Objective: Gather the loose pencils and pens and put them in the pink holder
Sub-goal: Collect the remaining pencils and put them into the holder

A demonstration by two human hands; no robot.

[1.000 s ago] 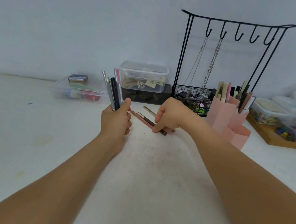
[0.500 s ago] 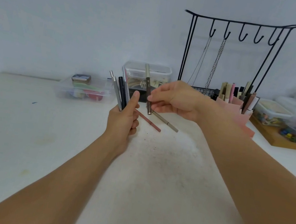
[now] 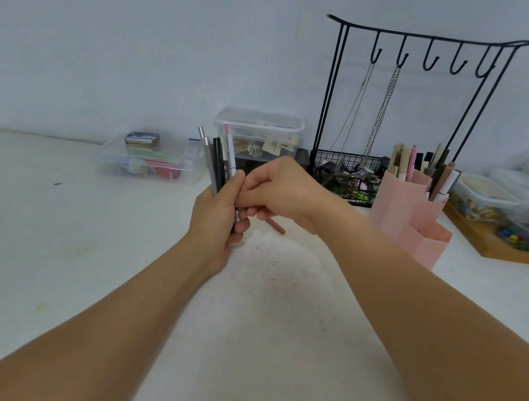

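Note:
My left hand (image 3: 217, 217) grips an upright bundle of pens and pencils (image 3: 216, 158) in silver, black and white above the white table. My right hand (image 3: 283, 191) is pressed against the left, its fingers curled at the bundle; whether it still holds a pen is hidden. One brown-pink pencil (image 3: 276, 227) lies on the table just behind and under my right hand, mostly covered. The pink holder (image 3: 408, 208) stands to the right with several pens and pencils upright in its compartments.
A black wire rack (image 3: 416, 51) with hooks, hanging chains and a basket stands behind the holder. Clear plastic boxes (image 3: 259, 131) sit at the back centre and back left. A wooden tray (image 3: 503, 246) with small containers is at the far right.
My right hand lifted a pencil off the table and brought it left to the bundle in my left hand. Both hands now touch. Only one loose pencil still shows on the table.

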